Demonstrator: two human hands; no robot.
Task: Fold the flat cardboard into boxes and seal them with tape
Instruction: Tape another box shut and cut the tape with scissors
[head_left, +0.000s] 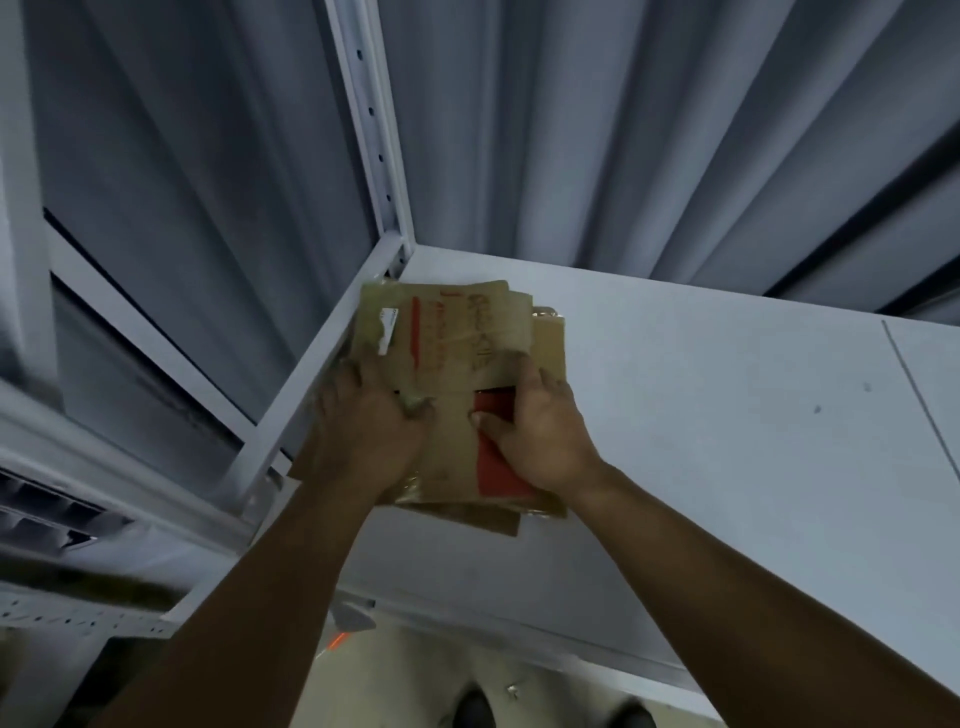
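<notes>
A stack of flat brown cardboard pieces (457, 338) with red print and a white label lies in the back left corner of a white shelf (701, 415). My left hand (363, 426) grips the stack's left edge, thumb on top. My right hand (540, 426) rests on the right side over a red printed patch (496, 478), its thumb pressing on the top sheet and its fingers curled at the sheet's edge. The lower sheets stick out unevenly beneath the top one. No tape is in view.
A white metal rack post (371, 135) rises at the shelf's back corner, and a slanted rack beam (291, 395) runs along the left. Grey corrugated wall (649, 130) stands behind. Floor and my dark shoes (472, 712) show below the shelf's front edge.
</notes>
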